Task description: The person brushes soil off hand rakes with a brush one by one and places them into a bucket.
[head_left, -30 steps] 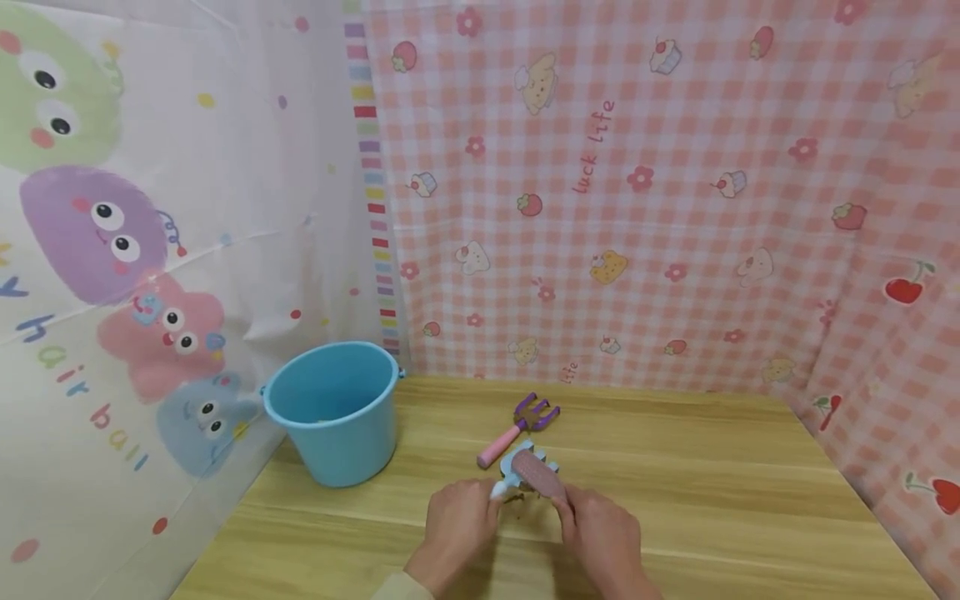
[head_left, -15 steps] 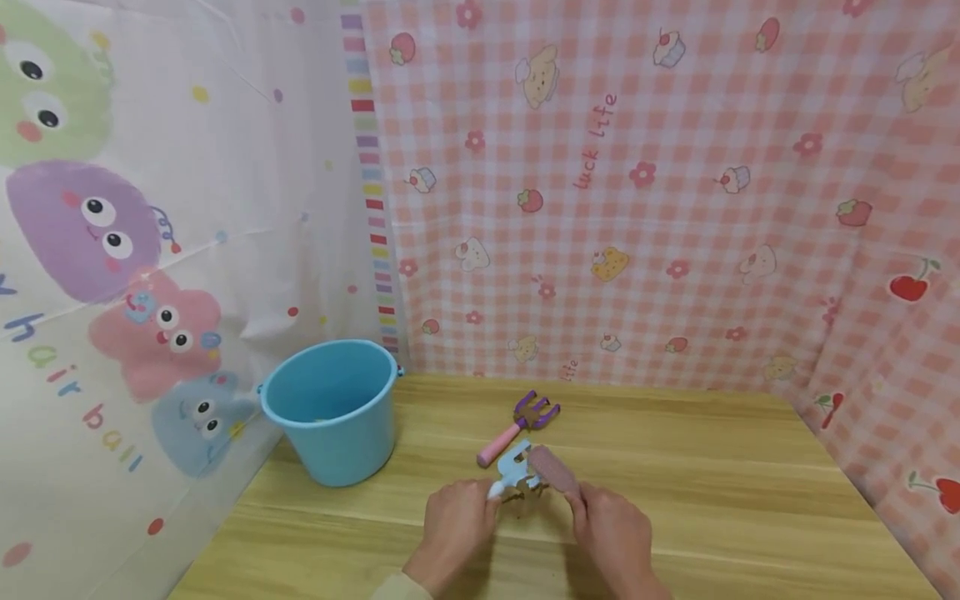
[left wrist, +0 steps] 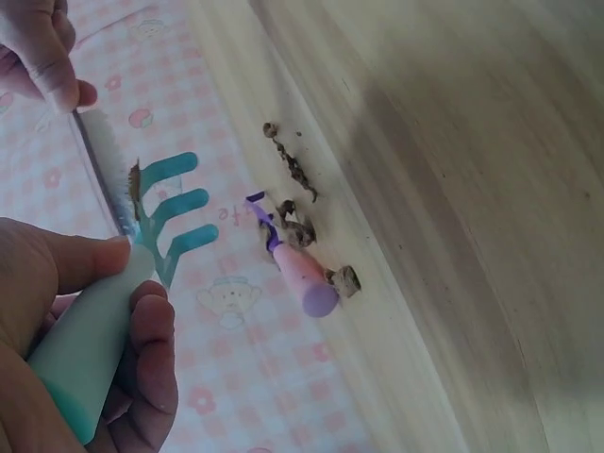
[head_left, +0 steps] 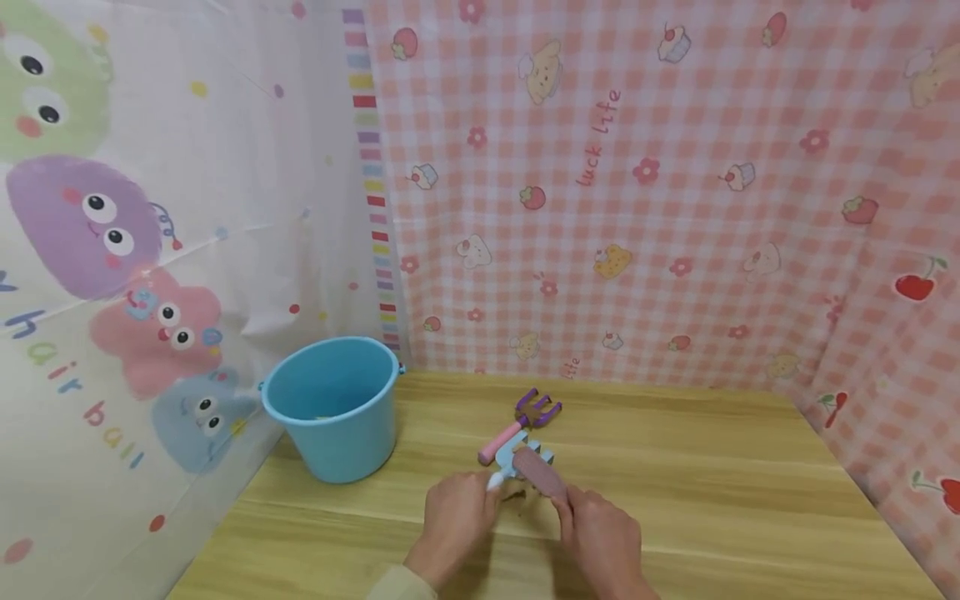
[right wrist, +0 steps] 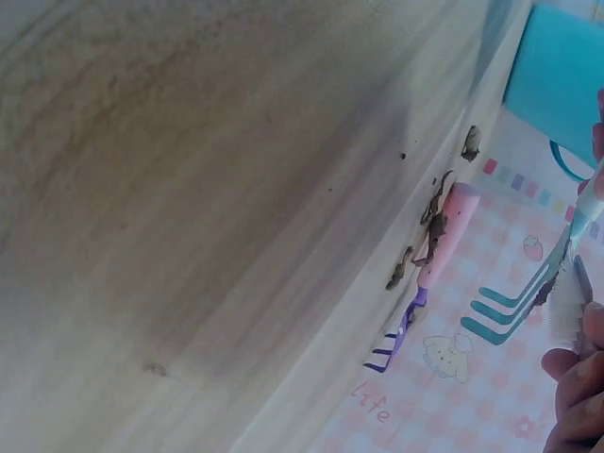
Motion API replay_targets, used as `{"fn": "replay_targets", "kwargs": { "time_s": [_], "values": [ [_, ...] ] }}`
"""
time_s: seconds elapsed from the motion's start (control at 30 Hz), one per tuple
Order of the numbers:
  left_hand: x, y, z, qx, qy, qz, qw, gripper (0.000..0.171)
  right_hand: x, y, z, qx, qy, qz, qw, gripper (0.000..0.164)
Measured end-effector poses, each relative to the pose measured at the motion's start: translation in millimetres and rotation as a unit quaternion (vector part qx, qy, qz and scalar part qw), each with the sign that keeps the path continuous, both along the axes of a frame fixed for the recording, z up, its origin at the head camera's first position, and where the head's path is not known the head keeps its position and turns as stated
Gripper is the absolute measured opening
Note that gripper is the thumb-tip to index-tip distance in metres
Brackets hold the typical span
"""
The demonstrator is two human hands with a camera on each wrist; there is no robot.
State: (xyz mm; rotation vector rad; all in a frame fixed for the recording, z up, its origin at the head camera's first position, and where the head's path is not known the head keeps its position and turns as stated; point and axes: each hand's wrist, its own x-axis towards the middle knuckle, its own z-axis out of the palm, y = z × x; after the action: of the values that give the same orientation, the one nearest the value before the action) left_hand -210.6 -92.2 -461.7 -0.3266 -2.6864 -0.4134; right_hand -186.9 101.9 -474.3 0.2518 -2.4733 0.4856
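1. Your left hand wraps fingers and thumb round the handle of the blue rake [head_left: 507, 451], holding it raised over the middle of the bench [head_left: 712, 500]; point: left hand [head_left: 456, 512].
2. Your right hand [head_left: 602, 533] pinches the end of the brush [head_left: 540, 472], its bristles apparently against the rake's head.
3. The scrubbing looks part done: the tine ends seem clean, but brown dirt [left wrist: 135, 179] clings beside the bristles.
4. Loose clumps [left wrist: 297, 175] lie on the bench, probably leaving some clearing up.
5. The pink-handled fork [head_left: 504, 441] lies between the rake and the far edge, dirt at its tines; it looks uncleaned, though you can't tell whether that dirt sticks.
6. The bucket [head_left: 348, 450] stands upright by the far left corner.
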Motion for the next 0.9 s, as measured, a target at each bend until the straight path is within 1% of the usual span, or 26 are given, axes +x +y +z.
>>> {"fn": "replay_targets", "kwargs": {
  "time_s": [0.13,0.4,0.53,0.7,0.8,0.9],
  "values": [
    [1.1,1,0.4,0.006,-0.001,0.001,1.0,0.028,-1.2,2,-2.9,-0.009,-0.002,-0.004,1.0,0.013],
    [2.4,2,-0.1,0.015,0.006,0.002,0.9999,0.03,-0.8,4,-3.5,-0.02,-0.016,-0.007,1.0,0.014],
    [2.0,1,-0.6,0.016,0.009,0.002,0.9998,0.029,-2.3,7,-3.5,-0.02,-0.015,-0.008,1.0,0.018],
    [2.5,0,0.3,0.001,0.005,0.002,1.0,0.024,-7.9,18,-3.1,-0.022,-0.027,-0.018,0.999,0.029],
    [2.8,0,0.2,-0.014,0.006,0.001,0.9999,0.023,-11.0,21,-2.2,-0.029,-0.04,-0.016,0.999,0.029],
    [2.8,1,-0.6,-0.021,0.012,-0.003,0.9997,0.023,-11.7,20,-0.8,-0.035,-0.041,-0.012,0.998,0.029]
  ]
}}
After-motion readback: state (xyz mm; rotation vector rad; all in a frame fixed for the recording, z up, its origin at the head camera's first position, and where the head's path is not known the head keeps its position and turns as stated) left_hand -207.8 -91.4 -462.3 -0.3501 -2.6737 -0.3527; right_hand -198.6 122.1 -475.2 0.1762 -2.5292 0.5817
